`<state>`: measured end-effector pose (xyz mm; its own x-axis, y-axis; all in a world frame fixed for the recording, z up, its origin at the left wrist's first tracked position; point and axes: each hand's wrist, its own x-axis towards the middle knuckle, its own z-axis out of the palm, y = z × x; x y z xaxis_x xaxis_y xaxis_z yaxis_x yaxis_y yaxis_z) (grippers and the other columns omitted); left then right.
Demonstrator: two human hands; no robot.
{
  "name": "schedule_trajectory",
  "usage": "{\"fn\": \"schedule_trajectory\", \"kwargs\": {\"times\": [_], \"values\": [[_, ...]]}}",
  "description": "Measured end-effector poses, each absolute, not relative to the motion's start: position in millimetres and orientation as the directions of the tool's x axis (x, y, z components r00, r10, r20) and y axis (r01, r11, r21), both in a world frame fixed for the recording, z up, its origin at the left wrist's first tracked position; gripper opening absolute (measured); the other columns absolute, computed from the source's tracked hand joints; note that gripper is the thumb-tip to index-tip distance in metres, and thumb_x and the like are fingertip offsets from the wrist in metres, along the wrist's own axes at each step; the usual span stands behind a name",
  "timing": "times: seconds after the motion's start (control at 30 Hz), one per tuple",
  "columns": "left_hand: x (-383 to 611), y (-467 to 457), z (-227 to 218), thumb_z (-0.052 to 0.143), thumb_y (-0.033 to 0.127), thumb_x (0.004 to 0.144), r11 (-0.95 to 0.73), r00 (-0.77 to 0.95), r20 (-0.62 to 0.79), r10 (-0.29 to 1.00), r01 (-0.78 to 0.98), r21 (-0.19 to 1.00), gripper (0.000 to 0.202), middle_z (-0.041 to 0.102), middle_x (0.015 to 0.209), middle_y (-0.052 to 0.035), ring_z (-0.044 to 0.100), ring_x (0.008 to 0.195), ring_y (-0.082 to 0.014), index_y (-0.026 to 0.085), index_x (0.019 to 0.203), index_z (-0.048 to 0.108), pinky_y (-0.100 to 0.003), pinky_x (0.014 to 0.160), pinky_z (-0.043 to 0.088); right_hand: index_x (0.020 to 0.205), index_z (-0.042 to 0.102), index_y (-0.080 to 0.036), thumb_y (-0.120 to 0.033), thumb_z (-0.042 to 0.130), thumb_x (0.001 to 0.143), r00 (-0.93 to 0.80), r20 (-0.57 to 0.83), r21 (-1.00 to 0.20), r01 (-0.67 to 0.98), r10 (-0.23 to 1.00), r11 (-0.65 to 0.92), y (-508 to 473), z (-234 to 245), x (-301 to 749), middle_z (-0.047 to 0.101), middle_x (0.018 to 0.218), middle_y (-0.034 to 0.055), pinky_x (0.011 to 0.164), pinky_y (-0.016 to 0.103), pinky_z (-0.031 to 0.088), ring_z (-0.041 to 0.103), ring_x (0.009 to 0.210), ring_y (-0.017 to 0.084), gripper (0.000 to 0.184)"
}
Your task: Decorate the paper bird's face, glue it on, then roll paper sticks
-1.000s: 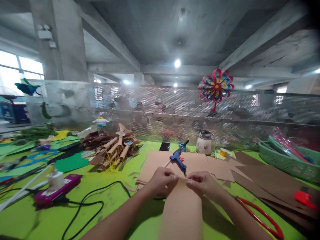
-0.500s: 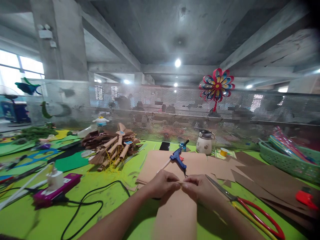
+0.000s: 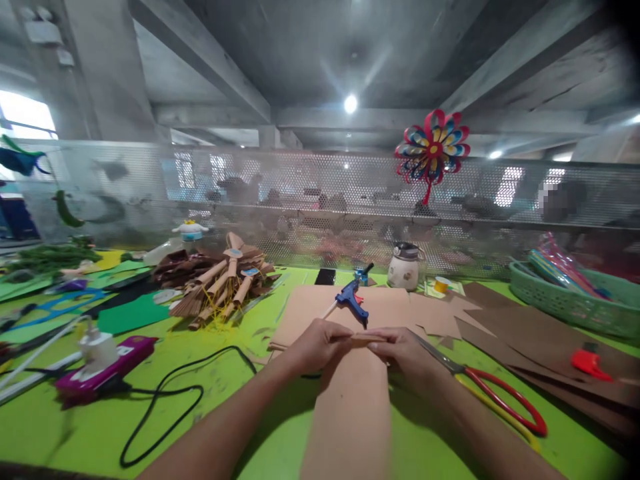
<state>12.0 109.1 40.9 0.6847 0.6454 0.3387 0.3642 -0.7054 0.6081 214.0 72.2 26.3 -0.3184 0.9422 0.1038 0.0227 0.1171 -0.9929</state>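
Note:
A long strip of light brown paper point(image 3: 345, 420) runs toward me over the table's near side. At its far end my left hand point(image 3: 320, 347) and my right hand point(image 3: 400, 350) are both closed, thumbs and fingers pinching a narrow folded edge of the paper between them. Just beyond my fingertips, a blue glue gun point(image 3: 353, 301) with a red trigger lies on a stack of brown paper sheets point(image 3: 300, 313). Large scissors point(image 3: 505, 397) with red and yellow handles rest beside my right forearm.
To the left are a purple power strip point(image 3: 107, 370), a looping black cable point(image 3: 187, 363) and a pile of rolled brown paper pieces point(image 3: 220, 283). Dark brown sheets point(image 3: 530, 333), a red tool point(image 3: 591, 363) and a green basket point(image 3: 575, 297) stand right. A white jar point(image 3: 403, 270) is behind.
My view has tilted down slightly and turned right. My fingers have moved a little apart along the paper's far edge, so more of the fold shows between them.

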Motion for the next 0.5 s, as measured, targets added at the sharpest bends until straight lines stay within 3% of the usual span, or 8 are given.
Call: {"fn": "schedule_trajectory", "kwargs": {"times": [0.17,0.33,0.5], "values": [[13.5,109.2,41.5,0.042,0.032,0.084,-0.767,0.691,0.381,0.615,0.412,0.491,0.032,0.052,0.056,0.0002,0.039,0.054,-0.0093,0.014,0.070,0.064,-0.019,0.052,0.026,0.093,0.067,-0.013,-0.028,0.066,0.066,-0.263,0.118,-0.993,-0.050,0.957,0.109,71.5,25.1,211.4,0.042,0.053,-0.0039,0.047,0.022,0.015,0.024,0.049,0.006,0.031],[13.7,109.7,42.6,0.041,0.032,0.084,-0.749,0.694,0.353,0.627,0.412,0.519,0.030,0.058,0.064,-0.0010,0.044,0.058,-0.0101,0.014,0.080,0.066,-0.019,0.052,0.027,0.097,0.065,-0.014,-0.020,0.069,0.061,-0.246,0.098,-0.991,-0.114,0.964,0.072,71.0,25.1,211.2,0.050,0.059,-0.0027,0.047,0.021,0.021,0.031,0.049,0.006,0.036],[13.5,110.8,42.2,0.042,0.035,0.084,-0.721,0.691,0.316,0.651,0.432,0.542,0.031,0.058,0.065,0.0002,0.044,0.058,-0.0099,0.015,0.084,0.066,-0.019,0.052,0.026,0.092,0.068,-0.011,-0.024,0.069,0.062,-0.217,0.101,-0.991,-0.107,0.971,0.080,75.4,19.0,212.1,0.048,0.052,-0.0025,0.046,0.022,0.023,0.031,0.047,0.006,0.033]]}}
